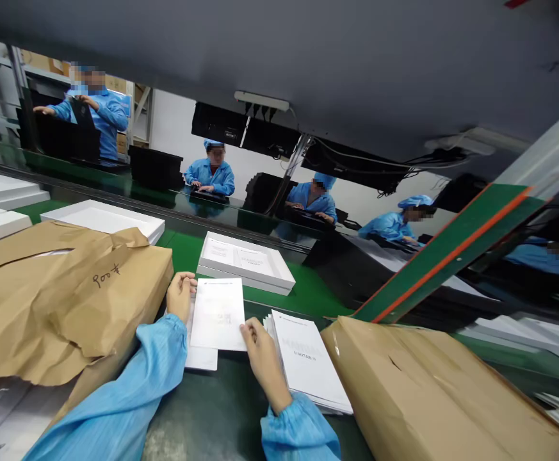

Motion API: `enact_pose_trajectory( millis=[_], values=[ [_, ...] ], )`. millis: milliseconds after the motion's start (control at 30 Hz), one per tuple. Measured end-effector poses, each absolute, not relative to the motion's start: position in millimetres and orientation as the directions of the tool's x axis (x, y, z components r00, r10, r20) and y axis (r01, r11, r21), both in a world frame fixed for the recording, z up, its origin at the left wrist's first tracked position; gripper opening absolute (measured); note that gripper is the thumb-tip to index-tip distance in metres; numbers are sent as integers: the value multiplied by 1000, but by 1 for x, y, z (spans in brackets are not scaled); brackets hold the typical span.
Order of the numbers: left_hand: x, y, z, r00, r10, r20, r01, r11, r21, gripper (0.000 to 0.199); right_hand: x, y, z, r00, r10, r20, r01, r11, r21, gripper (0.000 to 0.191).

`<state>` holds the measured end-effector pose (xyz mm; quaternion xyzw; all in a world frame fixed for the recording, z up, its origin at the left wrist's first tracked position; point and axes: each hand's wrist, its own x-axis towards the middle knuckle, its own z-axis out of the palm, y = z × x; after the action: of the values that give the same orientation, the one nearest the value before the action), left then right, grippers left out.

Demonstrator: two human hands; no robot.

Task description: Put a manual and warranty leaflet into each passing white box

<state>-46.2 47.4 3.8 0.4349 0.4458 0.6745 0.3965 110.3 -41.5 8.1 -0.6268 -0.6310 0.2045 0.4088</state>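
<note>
White paper shows between our hands: we hold a printed leaflet (218,312) just on our side of the open white box (269,283). Its long axis runs away from us toward the box, the header edge at the far end, pointing at the box. Our right hand (260,349) has thumb and fingers closed on the leaflet's near right corner. Our left hand (180,296) is at its left edge, fingers slightly curled; we cannot tell whether they grip it. A second white sheet (202,359) lies partly beneath. Nearer us than the box and to its right, we see a manual stack (308,352); brown paper packages (130,282) flank the box's near side, left and right. Beyond the box, people in blue (210,174) sit working.
</note>
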Motion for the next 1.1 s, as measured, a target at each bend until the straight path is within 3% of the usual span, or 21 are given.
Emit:
enact_pose_trajectory(
  millis=[100, 233, 467, 600, 767, 933, 1100],
  values=[
    [-45, 45, 7, -280, 929, 240, -167, -293, 941, 17, 113, -43, 11, 150, 959, 240, 411, 160, -898, 23],
    [-40, 40, 11, 52, 966, 253, -228, -235, 945, 27, 115, -42, 7, 239, 943, 230, 225, 177, -958, 23],
    [-36, 31, 16, 351, 916, 193, -477, -3, 879, 38, 113, -38, 0, 197, 962, 190, 193, 152, -969, 24],
    [-39, 24, 23, 525, 839, 141, -469, 147, 871, 52, 109, -39, -4, 166, 971, 174, 161, 147, -976, 23],
    [-44, 21, 35, 595, 800, 71, -324, 158, 933, 65, 107, -38, -9, 136, 974, 184, 198, 155, -968, 23],
    [-53, 21, 46, 532, 846, 14, -216, 120, 969, 73, 105, -37, -12, 67, 982, 175, 204, 158, -966, 24],
    [-62, 20, 52, 567, 821, -62, -180, 198, 964, 64, 104, -35, -16, 11, 996, 86, 5, 86, -996, 24]
  ],
)
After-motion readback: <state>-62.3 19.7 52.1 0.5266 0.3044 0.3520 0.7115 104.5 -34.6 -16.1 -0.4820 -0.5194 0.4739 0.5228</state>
